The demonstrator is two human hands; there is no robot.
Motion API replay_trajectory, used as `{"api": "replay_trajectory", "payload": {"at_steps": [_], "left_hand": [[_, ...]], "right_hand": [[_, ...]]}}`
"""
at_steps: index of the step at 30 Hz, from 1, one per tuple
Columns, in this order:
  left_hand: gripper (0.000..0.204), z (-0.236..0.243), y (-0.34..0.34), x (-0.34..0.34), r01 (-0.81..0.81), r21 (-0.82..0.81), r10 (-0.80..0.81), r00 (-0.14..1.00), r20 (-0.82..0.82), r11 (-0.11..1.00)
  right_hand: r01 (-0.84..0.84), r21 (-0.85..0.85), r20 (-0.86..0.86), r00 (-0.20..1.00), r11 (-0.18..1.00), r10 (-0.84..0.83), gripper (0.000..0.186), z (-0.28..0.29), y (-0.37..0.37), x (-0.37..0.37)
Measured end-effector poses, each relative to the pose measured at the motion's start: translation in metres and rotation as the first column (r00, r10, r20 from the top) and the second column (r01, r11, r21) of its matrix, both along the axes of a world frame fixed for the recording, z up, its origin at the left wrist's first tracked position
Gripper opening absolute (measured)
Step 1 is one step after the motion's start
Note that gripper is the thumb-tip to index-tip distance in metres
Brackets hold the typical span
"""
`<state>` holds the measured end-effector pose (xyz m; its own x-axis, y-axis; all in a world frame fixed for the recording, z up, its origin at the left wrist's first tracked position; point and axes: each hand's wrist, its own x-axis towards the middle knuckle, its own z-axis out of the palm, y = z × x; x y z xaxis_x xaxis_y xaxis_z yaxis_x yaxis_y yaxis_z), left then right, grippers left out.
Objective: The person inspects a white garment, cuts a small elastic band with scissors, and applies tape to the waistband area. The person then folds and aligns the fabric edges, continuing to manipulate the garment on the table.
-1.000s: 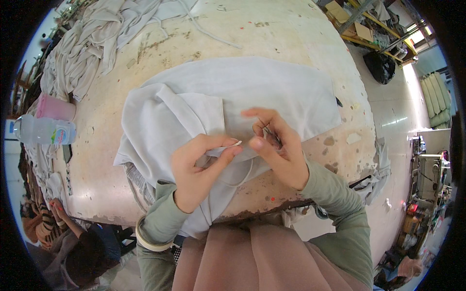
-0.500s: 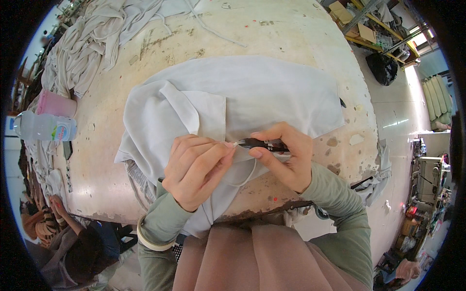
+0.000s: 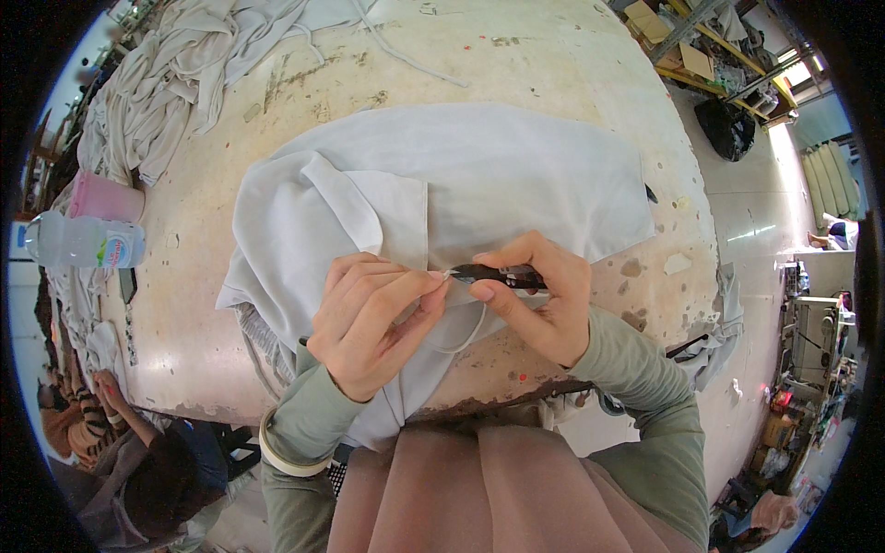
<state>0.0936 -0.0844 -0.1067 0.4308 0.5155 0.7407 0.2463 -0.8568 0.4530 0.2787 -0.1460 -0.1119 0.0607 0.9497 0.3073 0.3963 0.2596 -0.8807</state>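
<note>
Bare hands at work over a table, seen from above. The left hand [image 3: 373, 318] has its thumb and index finger pressed together, pinching the end of a thin pale cord [image 3: 447, 275]; its other fingers are curled. The right hand [image 3: 546, 300] grips small black snips [image 3: 502, 276] between thumb and fingers. The tip of the snips points left and meets the cord just beside the left fingertips; whether the blades have closed on it cannot be told at this scale. Below the 2 hands, 1 curved length of the cord hangs across the cloth.

Beneath both hands lies a pale grey garment [image 3: 516, 157], folded over at its left side, its lower part draping over the near edge of the table [image 3: 516, 64]. The tabletop is worn and stained. A cream ring [image 3: 290, 453] encircles the left sleeve.

Farther out, at the left, a clear bottle [image 3: 78, 241] lies on its side near a pink container [image 3: 108, 200]. A heap of pale cloth [image 3: 152, 101] covers the far left corner. Beyond the right edge, a black bag [image 3: 725, 129] sits on the floor beside a rack [image 3: 698, 83]. At lower left, a co-worker's hand [image 3: 109, 392] is visible.
</note>
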Motion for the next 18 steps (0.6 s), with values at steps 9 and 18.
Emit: {"api": "replay_trajectory", "payload": {"at_steps": [9,18], "left_hand": [[0.029,0.0002,-0.0014,-0.0004,-0.016,-0.027,0.015,1.000,-0.022,1.000],[0.025,-0.0011,0.0003,-0.0004,-0.032,0.053,0.034,0.998,-0.050,0.998]], "right_hand": [[-0.010,-0.017,-0.016,1.000,1.000,0.010,0.021,-0.0004,0.0002,-0.0016],[-0.004,0.089,0.052,0.999,0.996,0.000,0.018,-0.0013,0.0005,0.0011]]}}
